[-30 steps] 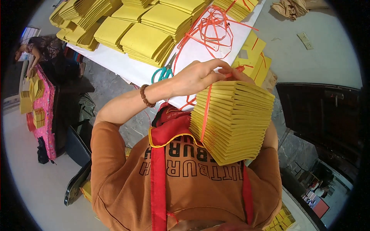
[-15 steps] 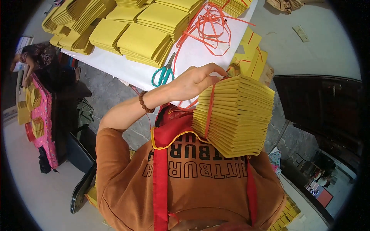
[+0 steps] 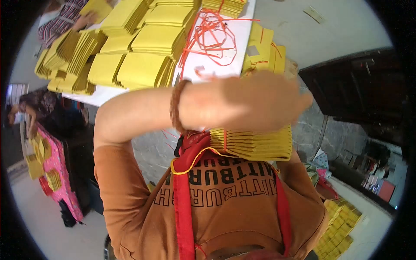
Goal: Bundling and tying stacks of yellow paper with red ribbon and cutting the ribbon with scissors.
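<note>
The left hand (image 3: 260,102) is blurred by motion and stretches across the upper part of a bundle of folded yellow paper (image 3: 260,145); I cannot tell how far its fingers are open or whether they grip anything. The right hand is hidden behind the bundle and the left hand, so its hold cannot be told. The bundle sits in front of the person's chest, crossed by a red strip (image 3: 225,138) near its left end.

A brown beaded bracelet (image 3: 175,106) circles the left wrist, and a red apron (image 3: 184,208) covers part of an orange-brown sweatshirt (image 3: 229,216). Beyond the hands, a white-topped table (image 3: 236,71) bears yellow paper stacks (image 3: 145,69) and a tangle of red strips (image 3: 212,34).

At upper left, a co-worker in stripes (image 3: 63,26) touches a yellow piece; farther down, another co-worker (image 3: 41,104) leans over a pink-covered table (image 3: 60,167). Yellow bundles (image 3: 336,229) lie piled at lower right.
</note>
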Demonstrator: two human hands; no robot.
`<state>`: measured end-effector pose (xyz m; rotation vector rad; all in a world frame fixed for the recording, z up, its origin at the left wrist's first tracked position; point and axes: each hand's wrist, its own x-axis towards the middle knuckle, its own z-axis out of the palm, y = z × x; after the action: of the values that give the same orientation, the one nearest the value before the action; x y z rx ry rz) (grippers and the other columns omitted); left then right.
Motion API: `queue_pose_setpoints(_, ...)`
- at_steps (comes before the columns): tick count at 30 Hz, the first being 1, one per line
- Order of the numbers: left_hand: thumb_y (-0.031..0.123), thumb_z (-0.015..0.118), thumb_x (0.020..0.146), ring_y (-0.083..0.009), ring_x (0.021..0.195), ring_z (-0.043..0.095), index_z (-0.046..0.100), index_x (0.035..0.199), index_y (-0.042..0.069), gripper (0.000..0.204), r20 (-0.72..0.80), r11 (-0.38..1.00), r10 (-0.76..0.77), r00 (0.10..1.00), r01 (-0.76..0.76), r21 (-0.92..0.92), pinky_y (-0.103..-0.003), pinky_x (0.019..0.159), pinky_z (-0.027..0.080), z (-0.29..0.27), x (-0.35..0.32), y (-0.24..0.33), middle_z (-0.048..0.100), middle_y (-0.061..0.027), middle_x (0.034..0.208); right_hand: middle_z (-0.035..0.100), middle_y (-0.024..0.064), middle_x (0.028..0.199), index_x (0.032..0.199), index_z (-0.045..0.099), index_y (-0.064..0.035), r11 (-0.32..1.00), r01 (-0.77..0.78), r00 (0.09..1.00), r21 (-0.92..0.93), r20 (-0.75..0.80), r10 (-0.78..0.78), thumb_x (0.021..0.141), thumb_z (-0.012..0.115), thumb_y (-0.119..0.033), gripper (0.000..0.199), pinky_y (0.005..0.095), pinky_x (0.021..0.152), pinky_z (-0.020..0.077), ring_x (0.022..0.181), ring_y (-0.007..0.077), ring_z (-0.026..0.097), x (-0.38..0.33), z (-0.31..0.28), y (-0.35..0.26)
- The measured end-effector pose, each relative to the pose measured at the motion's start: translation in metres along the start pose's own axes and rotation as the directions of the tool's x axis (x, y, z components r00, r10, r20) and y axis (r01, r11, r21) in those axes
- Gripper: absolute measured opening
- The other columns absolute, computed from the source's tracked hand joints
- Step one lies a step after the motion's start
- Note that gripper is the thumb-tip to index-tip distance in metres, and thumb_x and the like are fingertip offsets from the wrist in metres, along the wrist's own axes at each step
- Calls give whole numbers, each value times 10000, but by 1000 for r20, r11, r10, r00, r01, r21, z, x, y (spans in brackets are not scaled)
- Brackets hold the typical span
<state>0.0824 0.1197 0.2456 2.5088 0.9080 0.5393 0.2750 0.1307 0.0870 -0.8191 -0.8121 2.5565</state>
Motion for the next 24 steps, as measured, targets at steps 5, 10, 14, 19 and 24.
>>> queue_pose_setpoints(5, 441, 587, 750, -253, 664, 561, 494, 1044, 10, 530, 202, 992, 25, 979, -49, 118, -327, 542, 423, 12, -3, 32, 525, -145, 802, 566, 85, 1088, 1206, 444, -42, 998, -12, 999, 70, -51, 15, 914, 417, -316, 402, 293, 817, 454, 977, 176, 559, -8, -17, 18)
queue_pose_setpoints(10, 462, 632, 692, -214, 650, 556, 490, 1081, 13, 611, 206, 931, -16, 978, -61, 360, -300, 526, 408, 24, -6, 25, 520, -128, 822, 562, 83, 1098, 1208, 442, -47, 992, -65, 997, 112, -24, 68, 913, 417, -316, 400, 299, 822, 453, 981, 181, 558, 8, -23, 26)
queue_pose_setpoints(14, 431, 670, 651, -259, 710, 574, 474, 1126, 10, 664, 147, 958, -169, 975, 127, 255, -344, 586, 437, 28, -9, 0, 523, -151, 850, 558, 81, 1107, 1210, 441, -51, 988, -114, 993, 103, 49, 109, 913, 418, -316, 399, 304, 826, 453, 984, 185, 558, 40, -26, 16)
queue_pose_setpoints(19, 399, 669, 671, -286, 725, 586, 464, 1157, -2, 663, 163, 955, -292, 942, 278, 105, -350, 643, 462, 30, -25, -57, 543, -160, 894, 554, 79, 1118, 1212, 439, -55, 972, -188, 979, 140, 100, 175, 912, 418, -316, 398, 310, 831, 452, 988, 189, 557, 55, -38, 12)
queue_pose_setpoints(24, 288, 688, 702, -163, 817, 581, 442, 1220, 7, 639, 246, 631, -565, 788, 604, -487, -264, 713, 454, 41, -82, -112, 577, -112, 1008, 548, 15, 1127, 1131, 494, -156, 885, -257, 960, 389, -6, 281, 904, 434, -334, 295, 390, 822, 461, 1015, 191, 536, 56, -60, 46)
